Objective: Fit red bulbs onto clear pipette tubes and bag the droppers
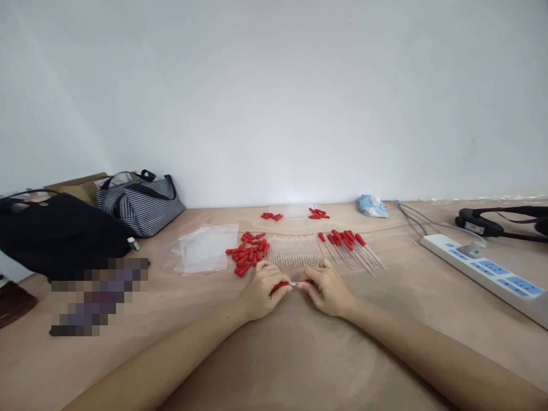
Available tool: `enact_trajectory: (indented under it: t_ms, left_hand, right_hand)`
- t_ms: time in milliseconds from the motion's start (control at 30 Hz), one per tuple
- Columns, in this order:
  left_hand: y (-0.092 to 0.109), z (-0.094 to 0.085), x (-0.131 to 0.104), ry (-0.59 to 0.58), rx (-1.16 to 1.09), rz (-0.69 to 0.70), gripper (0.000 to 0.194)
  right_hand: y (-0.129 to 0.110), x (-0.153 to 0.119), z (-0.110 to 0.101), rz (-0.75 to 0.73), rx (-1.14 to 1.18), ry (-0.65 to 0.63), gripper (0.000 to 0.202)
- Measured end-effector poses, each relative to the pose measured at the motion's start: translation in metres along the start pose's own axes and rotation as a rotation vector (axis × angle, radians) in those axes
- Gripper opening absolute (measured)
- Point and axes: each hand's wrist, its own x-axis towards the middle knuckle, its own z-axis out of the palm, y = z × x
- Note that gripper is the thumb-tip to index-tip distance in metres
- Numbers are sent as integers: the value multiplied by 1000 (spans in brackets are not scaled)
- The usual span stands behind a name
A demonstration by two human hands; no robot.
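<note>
Red rubber bulb (281, 285), glossy, on a clear thin tube (294, 284), pinched between both hands (274, 290).

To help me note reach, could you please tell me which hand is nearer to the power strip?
Right. The right hand is left of the power strip; the left hand is farther left, beyond the right one.

A red bulb (281, 285), partly covered by the left hand (263, 290), lies roughly level, in line with a short visible stretch of clear tube (294, 283) that reaches the right hand (329, 287). Beyond, on the tabletop (291, 354), loose red bulbs (243, 269) lie heaped left of slender clear tubes (295, 250) in a row, with red-topped tubes (336, 235) slanting at right.
</note>
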Motion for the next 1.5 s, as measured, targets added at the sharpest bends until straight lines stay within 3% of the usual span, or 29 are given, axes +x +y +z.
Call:
enact_trajectory:
  t_ms: [267, 567, 700, 800, 900, 1167, 1500]
  left_hand:
    - [0, 0, 0, 0, 30, 9, 14]
    - [1, -1, -1, 18, 99, -123, 13]
    - [-6, -4, -4, 138, 214, -237, 40]
    - [-13, -9, -6, 198, 316, -334, 30]
    - [-20, -13, -7, 187, 381, -426, 19]
    - [-34, -14, -10, 166, 489, -507, 13]
    - [-36, -22, -10, 136, 648, -480, 16]
  right_hand:
    - [2, 1, -1, 5, -27, -47, 17]
    - [-4, 7, -26, -134, -242, -190, 15]
    - [11, 9, -27, 98, -275, -49, 17]
    - [34, 11, -27, 373, -360, 131, 17]
    - [54, 14, -27, 518, -499, 207, 19]
    - [66, 18, -26, 625, -600, 145, 17]
    - [58, 20, -22, 541, -588, 138, 24]
